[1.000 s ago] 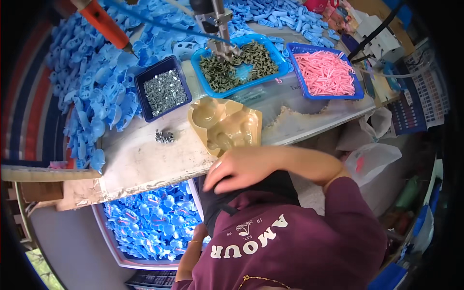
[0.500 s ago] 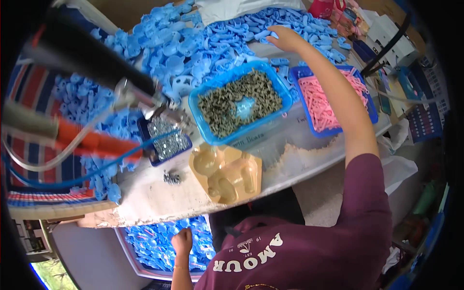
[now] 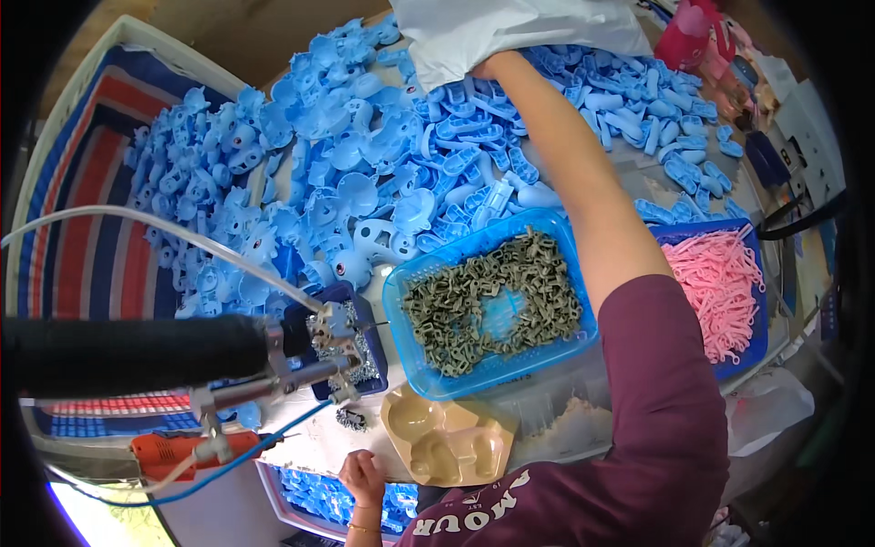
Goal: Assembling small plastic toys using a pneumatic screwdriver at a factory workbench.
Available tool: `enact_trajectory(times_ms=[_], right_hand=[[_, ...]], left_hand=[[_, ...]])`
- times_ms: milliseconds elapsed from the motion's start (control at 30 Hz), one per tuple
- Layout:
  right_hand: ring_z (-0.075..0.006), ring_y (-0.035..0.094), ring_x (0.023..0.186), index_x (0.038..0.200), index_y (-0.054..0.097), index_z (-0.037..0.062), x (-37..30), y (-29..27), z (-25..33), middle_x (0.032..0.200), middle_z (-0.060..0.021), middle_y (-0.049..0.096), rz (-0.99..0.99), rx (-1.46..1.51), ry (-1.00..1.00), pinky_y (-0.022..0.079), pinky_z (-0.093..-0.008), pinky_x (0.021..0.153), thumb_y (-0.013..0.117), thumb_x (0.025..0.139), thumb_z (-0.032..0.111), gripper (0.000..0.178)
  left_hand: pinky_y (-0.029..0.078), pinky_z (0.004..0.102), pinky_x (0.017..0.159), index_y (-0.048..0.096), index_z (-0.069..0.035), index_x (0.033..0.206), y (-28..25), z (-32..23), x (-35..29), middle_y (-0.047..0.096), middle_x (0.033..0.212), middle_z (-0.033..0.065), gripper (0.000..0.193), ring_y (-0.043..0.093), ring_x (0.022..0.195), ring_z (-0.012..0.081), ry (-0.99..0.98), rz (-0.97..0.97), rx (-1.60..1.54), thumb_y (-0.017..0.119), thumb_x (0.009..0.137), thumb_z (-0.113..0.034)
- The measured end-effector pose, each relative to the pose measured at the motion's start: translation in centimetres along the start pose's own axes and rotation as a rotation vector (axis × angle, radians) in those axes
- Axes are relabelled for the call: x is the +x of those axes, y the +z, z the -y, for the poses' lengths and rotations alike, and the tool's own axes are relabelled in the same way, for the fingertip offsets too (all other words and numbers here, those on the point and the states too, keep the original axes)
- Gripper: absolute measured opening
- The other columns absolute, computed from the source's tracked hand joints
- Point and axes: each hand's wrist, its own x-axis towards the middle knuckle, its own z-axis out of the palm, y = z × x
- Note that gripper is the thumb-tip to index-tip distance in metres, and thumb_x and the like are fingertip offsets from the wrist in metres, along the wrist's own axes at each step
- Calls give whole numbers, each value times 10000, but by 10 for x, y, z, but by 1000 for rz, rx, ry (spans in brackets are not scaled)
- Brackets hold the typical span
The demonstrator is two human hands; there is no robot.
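Note:
My right arm stretches to the far side of the table. There my right hand (image 3: 497, 66) is at the lower edge of a white plastic bag (image 3: 538, 29), above a heap of light-blue plastic parts (image 3: 456, 150); its fingers are hidden under the bag. At the near table edge my left hand (image 3: 363, 476) is closed with the fingers curled, and whether it holds anything cannot be seen. It is nearest to a tan moulded holder (image 3: 483, 433) with shaped hollows and a small pile of screws (image 3: 351, 419).
A blue basket (image 3: 394, 314) of dark grey-green small parts stands mid-table. Right of it is a darker blue tray (image 3: 749, 314) of pink pieces. A screw tray (image 3: 381, 365) lies under a mounted metal arm (image 3: 273, 365) with hoses. Below the table edge sits a bin (image 3: 273, 497) of blue parts.
My right hand has gone from the blue parts to the white bag's edge. My left hand has come up from over the lower bin to the table edge. The view has shifted.

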Motion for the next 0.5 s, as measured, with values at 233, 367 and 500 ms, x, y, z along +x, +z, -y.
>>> enact_trajectory(times_ms=[233,367,500], right_hand=[[-342,446,1395,1483,501,155,-43,-33,24,1558,-155,439,663,-28,45,373,-442,1149,532,927,613,721],[-398,468,1360,1443,555,231,-132,-97,9,1570,-115,417,539,-71,139,384,-498,1130,553,798,749,827],[-441,471,1334,1447,534,237,-170,-115,-22,1574,-165,373,423,23,50,388,-545,1111,548,917,609,648]], left_hand=[[446,447,559,588,-38,719,5,-7,5,608,687,143,269,583,593,362,-2,37,45,521,972,-102],[428,457,554,552,-32,728,18,-18,15,588,700,142,273,565,587,363,102,73,52,500,986,-106],[392,473,527,538,-40,749,25,-5,15,589,734,145,256,568,582,370,173,70,62,502,988,-123]])
